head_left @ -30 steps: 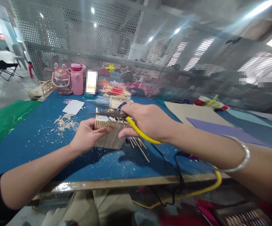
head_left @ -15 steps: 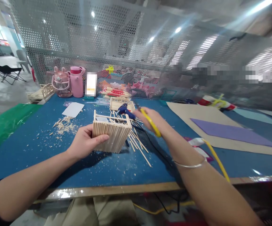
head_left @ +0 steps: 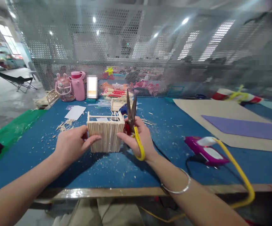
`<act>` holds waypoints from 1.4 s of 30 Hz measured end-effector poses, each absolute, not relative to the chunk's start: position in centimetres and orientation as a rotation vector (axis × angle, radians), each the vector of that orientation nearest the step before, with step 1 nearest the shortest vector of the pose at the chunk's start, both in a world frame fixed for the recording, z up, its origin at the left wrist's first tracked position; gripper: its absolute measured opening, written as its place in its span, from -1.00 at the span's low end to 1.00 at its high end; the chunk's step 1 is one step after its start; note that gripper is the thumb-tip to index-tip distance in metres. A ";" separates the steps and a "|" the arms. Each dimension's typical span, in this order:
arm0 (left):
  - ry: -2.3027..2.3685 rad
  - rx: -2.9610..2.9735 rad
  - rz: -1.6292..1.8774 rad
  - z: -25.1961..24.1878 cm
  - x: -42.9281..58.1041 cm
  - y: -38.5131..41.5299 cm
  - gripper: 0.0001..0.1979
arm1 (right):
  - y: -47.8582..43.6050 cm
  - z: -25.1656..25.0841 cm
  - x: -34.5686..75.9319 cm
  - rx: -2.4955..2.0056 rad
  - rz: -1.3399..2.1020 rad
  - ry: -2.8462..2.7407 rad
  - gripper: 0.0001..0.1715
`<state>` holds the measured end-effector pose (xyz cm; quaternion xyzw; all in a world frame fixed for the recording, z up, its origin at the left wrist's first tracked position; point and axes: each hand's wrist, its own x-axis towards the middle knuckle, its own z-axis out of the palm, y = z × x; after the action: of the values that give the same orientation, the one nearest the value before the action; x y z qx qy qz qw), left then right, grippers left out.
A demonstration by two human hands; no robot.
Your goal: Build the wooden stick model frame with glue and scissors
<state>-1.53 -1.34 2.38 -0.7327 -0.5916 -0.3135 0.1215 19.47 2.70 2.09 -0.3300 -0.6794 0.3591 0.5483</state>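
The stick-walled box [head_left: 106, 135] stands on the blue table [head_left: 164, 157], steadied from both sides: the left hand [head_left: 71, 146] pinches its left wall, while the right hand [head_left: 137, 141] presses the right wall, clasping scissors [head_left: 131, 113] blades-up, clear of the sticks.

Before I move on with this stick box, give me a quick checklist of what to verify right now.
1. Left hand grips the stick box at its left side: ok.
2. Right hand holds the scissors and touches the box's right side: ok.
3. Scissor blades shut: not ok, slightly parted, pointing up.
4. Box resting flat on the table: cannot tell.
5. Glue gun lying apart, right of both hands: ok.
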 end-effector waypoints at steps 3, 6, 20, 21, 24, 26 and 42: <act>-1.465 -1.929 -1.067 3.7 -1.2 -1.7 -0.59 | 2.9 1.9 19.5 -0.765 0.878 -1.613 -0.55; -1.266 -2.050 -1.053 5.1 -0.3 -1.2 -0.58 | 3.0 1.6 19.5 -0.760 0.899 -1.603 -0.53; -1.760 -2.193 -1.987 7.2 1.5 -0.1 -0.77 | 2.7 1.6 19.3 -0.765 0.961 -1.553 -0.49; -1.776 -2.123 -2.076 7.5 1.5 0.0 -0.75 | 2.7 1.6 19.2 -0.766 0.967 -1.550 -0.48; -1.753 -2.174 -1.985 8.0 1.4 0.3 -0.69 | 2.7 1.6 19.2 -0.771 0.977 -1.545 -0.48; -1.750 -2.382 -1.707 8.1 1.3 0.6 -0.69 | 2.7 1.6 19.2 -0.759 0.984 -1.529 -0.48; -2.393 -3.251 -1.018 12.2 -1.3 3.0 -0.64 | 3.4 1.7 19.3 -0.688 1.162 -1.480 -0.46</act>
<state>-1.35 3.04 12.22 -0.6812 -0.5014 -0.2134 -0.4889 19.28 3.41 1.68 -0.2891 -0.6223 0.4887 0.5388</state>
